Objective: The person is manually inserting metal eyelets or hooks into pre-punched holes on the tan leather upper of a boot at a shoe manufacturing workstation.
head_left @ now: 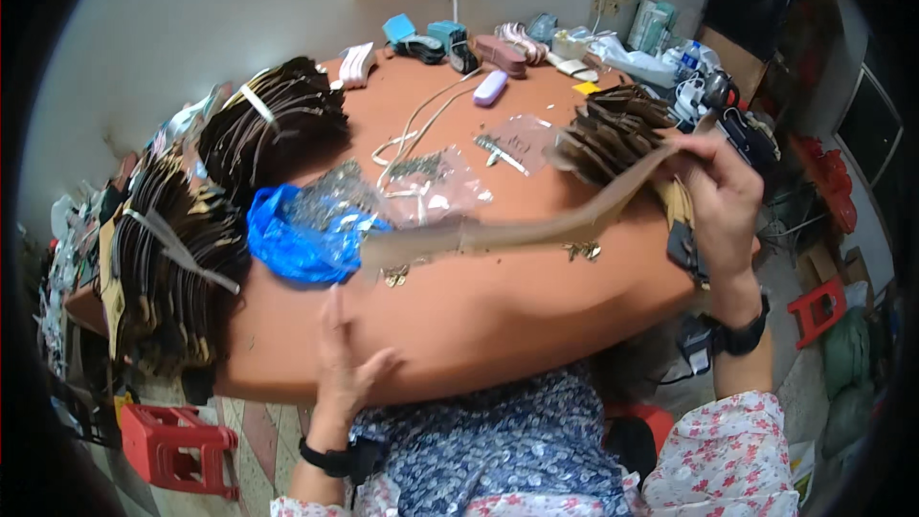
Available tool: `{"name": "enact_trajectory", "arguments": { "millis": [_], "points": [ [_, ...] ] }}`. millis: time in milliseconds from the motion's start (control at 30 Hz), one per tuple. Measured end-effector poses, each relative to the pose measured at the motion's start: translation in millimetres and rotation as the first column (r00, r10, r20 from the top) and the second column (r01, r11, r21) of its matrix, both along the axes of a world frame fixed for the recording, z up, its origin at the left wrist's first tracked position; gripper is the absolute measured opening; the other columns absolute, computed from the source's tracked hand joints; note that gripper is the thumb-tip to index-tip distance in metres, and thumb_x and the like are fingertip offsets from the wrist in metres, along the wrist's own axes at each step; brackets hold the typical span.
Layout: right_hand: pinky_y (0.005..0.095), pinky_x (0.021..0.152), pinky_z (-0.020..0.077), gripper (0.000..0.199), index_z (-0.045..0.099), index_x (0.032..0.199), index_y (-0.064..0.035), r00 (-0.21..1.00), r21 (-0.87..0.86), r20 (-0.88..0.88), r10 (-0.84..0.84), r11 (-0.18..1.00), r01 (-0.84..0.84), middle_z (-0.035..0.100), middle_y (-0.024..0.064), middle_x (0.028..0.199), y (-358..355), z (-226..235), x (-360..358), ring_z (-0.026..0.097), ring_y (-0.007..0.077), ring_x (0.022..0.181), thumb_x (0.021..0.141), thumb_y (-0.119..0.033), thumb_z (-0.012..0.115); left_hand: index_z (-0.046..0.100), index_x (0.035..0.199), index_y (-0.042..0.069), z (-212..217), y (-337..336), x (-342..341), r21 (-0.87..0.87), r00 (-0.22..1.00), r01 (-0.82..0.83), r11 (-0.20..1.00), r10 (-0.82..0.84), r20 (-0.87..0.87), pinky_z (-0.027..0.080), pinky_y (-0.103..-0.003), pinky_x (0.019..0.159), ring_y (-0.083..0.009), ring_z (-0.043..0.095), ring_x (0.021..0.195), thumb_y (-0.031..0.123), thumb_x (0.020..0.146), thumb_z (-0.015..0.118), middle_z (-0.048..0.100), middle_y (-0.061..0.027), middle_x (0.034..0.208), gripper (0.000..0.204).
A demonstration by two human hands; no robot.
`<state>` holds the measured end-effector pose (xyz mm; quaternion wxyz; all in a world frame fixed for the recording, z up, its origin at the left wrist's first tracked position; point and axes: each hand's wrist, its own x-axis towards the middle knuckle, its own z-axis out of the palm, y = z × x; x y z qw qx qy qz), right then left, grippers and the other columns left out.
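Observation:
A long brown strip (546,231), blurred by motion, stretches across the middle of the table. My right hand (720,193) pinches its right end, raised above the tabletop. The strip's left end hangs near a blue plastic bag (292,241). By the table's front edge, my left hand (347,364) has its fingers apart and holds nothing. Small gold metal pieces (394,277) lie below the strip's left part, and a second little heap (584,251) lies below its right part. Beyond my right hand sits a stack of brown strips (613,134).
Tied dark bundles (278,124) and a larger stack (168,258) fill the left side. Clear bags of small metal parts (436,187), a white cord (412,129) and a lilac case (490,88) lie mid-table. Red stools (177,448) stand on the floor.

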<state>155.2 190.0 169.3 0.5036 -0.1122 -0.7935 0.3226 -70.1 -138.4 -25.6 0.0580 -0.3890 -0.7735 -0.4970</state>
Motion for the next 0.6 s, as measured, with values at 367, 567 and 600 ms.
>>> {"name": "enact_trajectory", "arguments": {
  "millis": [367, 567, 600],
  "points": [
    [0.0245, 0.067, 0.0563, 0.006, 0.067, 0.096, 0.0051, 0.919, -0.284, 0.328, 0.22, 0.95, -0.126, 0.072, 0.0059, 0.078, -80, -53, -5, 0.07, 0.0105, 0.075, 0.092, 0.0, 0.066, 0.071, 0.109, -0.001, 22, -23, 42, 0.397, 0.661, 0.296, 0.869, -0.486, 0.572, 0.051, -0.033, 0.093, -0.0199, 0.067, 0.1, 0.006, 0.091, 0.068, 0.072, -0.012, 0.104, 0.02],
    [0.024, 0.053, 0.0501, 0.017, 0.068, 0.091, 0.0014, 0.812, -0.417, 0.484, 0.326, 0.902, -0.113, 0.067, 0.0036, 0.067, -69, -92, -7, 0.062, 0.008, 0.055, 0.095, -0.015, 0.067, 0.071, 0.101, 0.002, 18, -38, 46, 0.329, 0.472, 0.052, 0.943, -0.313, 0.824, 0.049, -0.022, 0.062, -0.0082, 0.064, 0.071, 0.024, 0.092, 0.075, 0.072, -0.0034, 0.086, 0.024],
    [0.024, 0.053, 0.0501, 0.017, 0.068, 0.091, 0.0014, 0.807, -0.42, 0.486, 0.335, 0.899, -0.121, 0.067, 0.0036, 0.067, -68, -98, -7, 0.062, 0.008, 0.055, 0.095, -0.015, 0.067, 0.071, 0.101, 0.003, 15, -40, 46, 0.336, 0.428, 0.072, 0.939, -0.334, 0.84, 0.047, -0.021, 0.059, -0.0067, 0.063, 0.069, 0.024, 0.092, 0.074, 0.072, -0.002, 0.085, 0.023]
  ]
}}
